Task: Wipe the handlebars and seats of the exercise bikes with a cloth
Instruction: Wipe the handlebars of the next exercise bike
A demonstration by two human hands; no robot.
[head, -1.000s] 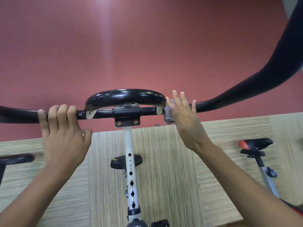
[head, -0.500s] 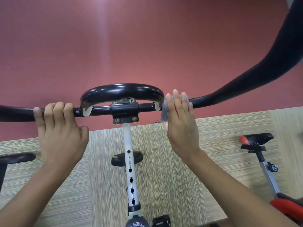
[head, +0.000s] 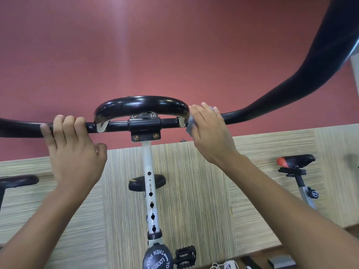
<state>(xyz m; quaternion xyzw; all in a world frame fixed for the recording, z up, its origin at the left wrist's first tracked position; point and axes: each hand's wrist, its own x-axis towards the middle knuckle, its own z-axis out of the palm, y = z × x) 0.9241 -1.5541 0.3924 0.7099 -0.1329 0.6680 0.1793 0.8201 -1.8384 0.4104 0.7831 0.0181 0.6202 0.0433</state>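
Here the right hand (head: 209,134) curls a grey cloth (head: 190,124) round the handlebar (head: 252,109) (left hand (head: 75,150) grips the other side), so a firm outward slide seems next.

A red wall (head: 174,45) fills the view above and behind the grip, a pale sheen running up its middle; a striped wood-grain panel (head: 194,191) covers the space below the grip, cut by vertical seams; far below and to the right, at the bottom edge, lie white cables (head: 219,265) and a grey block (head: 279,262); a pale strip (head: 355,61) shows at the right edge, above grip height.
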